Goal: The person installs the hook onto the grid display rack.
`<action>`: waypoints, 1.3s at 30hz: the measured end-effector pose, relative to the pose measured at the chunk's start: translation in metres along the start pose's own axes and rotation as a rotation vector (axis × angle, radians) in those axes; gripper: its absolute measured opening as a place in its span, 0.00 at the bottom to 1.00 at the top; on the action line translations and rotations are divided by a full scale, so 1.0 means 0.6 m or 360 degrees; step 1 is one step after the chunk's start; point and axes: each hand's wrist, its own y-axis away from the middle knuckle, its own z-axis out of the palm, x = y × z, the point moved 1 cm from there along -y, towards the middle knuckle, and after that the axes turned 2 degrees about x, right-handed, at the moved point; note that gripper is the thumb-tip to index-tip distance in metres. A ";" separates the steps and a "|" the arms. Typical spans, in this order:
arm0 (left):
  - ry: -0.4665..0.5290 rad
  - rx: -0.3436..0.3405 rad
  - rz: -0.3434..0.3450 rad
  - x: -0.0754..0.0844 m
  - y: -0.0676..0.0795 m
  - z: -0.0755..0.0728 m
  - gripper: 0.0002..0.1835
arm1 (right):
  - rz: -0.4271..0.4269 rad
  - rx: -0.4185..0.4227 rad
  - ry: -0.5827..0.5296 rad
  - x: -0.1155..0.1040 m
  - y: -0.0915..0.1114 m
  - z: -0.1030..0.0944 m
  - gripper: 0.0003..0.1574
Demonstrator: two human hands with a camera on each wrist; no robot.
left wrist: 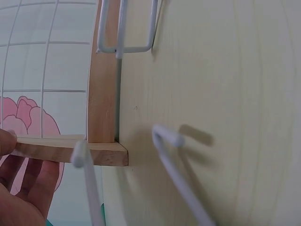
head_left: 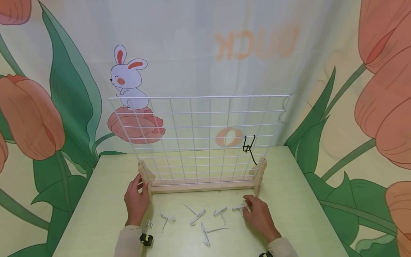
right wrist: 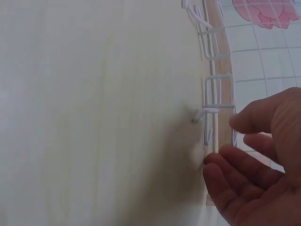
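A white wire grid panel (head_left: 199,96) stands upright in a wooden base (head_left: 202,188) on the table. My left hand (head_left: 137,200) holds the base's left wooden foot (left wrist: 108,154), with thumb on one side and fingers on the other in the left wrist view. My right hand (head_left: 259,214) is near the right foot, its fingers loosely bent and thumb apart. Right beside those fingertips lies a white hook (right wrist: 219,92). Toward the panel's right side hangs a black hook (head_left: 247,148) with its prong pointing down and forward.
Several white hooks lie scattered in front of the base, among them one at the front (head_left: 205,233) and one at the left (head_left: 168,218). Another hook (head_left: 147,226) lies by my left wrist. Behind the table (head_left: 106,189) hangs a printed curtain (head_left: 192,46).
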 end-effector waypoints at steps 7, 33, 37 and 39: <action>0.0010 0.0004 -0.0025 0.001 0.001 0.001 0.25 | 0.0264 -0.0015 0.0021 -0.002 0.011 0.004 0.29; 0.0054 0.0049 0.0052 0.000 0.001 0.001 0.24 | 0.0129 -0.0050 0.0203 -0.007 0.032 0.020 0.08; 0.0056 0.0061 0.0065 -0.001 0.001 0.001 0.24 | 0.0134 -0.0062 0.0226 -0.006 0.031 0.019 0.05; 0.0055 0.0068 0.0069 -0.001 0.000 0.001 0.24 | 0.0137 -0.0063 0.0230 -0.006 0.029 0.019 0.04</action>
